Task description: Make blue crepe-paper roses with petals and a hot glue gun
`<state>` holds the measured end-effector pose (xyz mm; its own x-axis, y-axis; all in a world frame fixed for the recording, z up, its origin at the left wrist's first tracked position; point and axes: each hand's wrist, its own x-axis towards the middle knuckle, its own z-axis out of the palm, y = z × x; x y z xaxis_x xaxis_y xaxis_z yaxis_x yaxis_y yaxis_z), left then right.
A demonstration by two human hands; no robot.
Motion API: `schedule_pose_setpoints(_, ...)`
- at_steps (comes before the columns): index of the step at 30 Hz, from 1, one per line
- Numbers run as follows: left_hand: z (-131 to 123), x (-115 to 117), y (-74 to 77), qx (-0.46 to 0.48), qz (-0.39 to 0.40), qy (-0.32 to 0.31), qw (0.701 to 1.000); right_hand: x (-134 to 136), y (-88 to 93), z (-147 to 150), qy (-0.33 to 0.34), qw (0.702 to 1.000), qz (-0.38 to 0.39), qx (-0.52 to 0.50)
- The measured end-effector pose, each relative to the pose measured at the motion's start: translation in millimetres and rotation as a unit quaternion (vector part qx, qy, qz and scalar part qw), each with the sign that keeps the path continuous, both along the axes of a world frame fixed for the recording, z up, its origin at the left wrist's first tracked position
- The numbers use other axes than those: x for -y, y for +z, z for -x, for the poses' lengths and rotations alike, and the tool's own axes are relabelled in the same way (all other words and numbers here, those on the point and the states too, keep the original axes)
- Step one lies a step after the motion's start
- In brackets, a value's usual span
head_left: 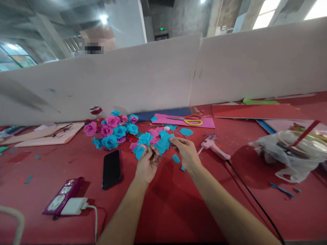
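My left hand [149,163] is closed round the base of a blue paper flower [145,139], its petals facing up. With thumb and fingertips, my right hand [187,151] pinches the edge of a blue paper piece [162,143] just right of the flower. Pink and blue paper petals [154,133] lie behind and under both hands, partly hidden. Small blue scraps [176,158] are scattered below my right fingers. To the left stands a cluster of pink, blue and red paper flowers [112,131]. A pink glue gun [216,148] rests right of my right hand.
Scissors [192,120] lie on pink paper [160,118] at the back. A phone [111,170] and purple power strip [63,195] are left; a bagged plastic cup [304,144] stands right. The glue gun's cord [252,200] crosses the red table before a white partition [153,78].
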<state>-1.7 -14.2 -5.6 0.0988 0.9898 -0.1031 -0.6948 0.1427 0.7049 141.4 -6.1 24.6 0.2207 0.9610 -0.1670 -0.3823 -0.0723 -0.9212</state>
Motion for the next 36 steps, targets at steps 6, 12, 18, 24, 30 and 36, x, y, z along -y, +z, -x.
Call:
schedule_pose_setpoints(6, -7, 0, -5.9, -0.062, -0.015, 0.016, 0.998, 5, -0.2, 1, -0.008, 0.999, -0.003, -0.052)
schedule_pose_setpoints(12, -18, -1, -12.5, -0.086, -0.034, 0.088, 0.992, 12, 3.6, 8, 0.006, 0.993, 0.016, -0.119)
schedule_pose_setpoints(18, -20, -3, -17.1, -0.147, -0.072, 0.092, 0.982, 16, 5.5, 13, 0.026, 0.990, 0.015, -0.138)
schedule_pose_setpoints(24, -25, -5, -14.6, -0.162, -0.078, 0.102, 0.979, 15, 2.8, 14, 0.028, 0.990, 0.019, -0.135)
schedule_pose_setpoints(30, -26, -6, -20.4, -0.184, -0.089, 0.102, 0.974, 15, 2.5, 15, 0.024, 0.990, 0.019, -0.136)
schedule_pose_setpoints(36, -26, -6, -22.0, -0.226, -0.099, 0.109, 0.963, 19, 3.6, 20, 0.033, 0.985, 0.004, -0.170)
